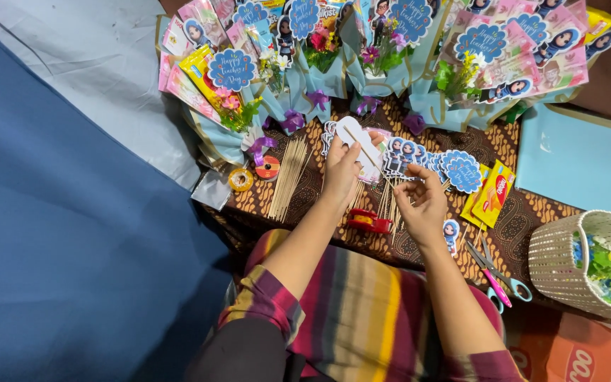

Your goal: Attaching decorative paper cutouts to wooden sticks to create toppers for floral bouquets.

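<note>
Crowded batik table [532,205]: left hand [339,170] fingers grip white cutout [356,138]; right hand [422,201] pinches skewer [369,152].

free: blue mat [51,233] left | blocked: bouquets [362,56] ahead, basket [588,262] right, skewers [288,177] beside hands

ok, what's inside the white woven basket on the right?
White woven basket holds green leaves and blue flowers, seemingly artificial. Its wall and the frame edge hide anything deeper.

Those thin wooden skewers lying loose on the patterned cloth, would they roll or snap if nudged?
The thin wooden skewers look round and loose, so they would probably roll and scatter. They seem light, likely sliding on the brown patterned cloth. Being so slender, one might snap if bent.
</note>
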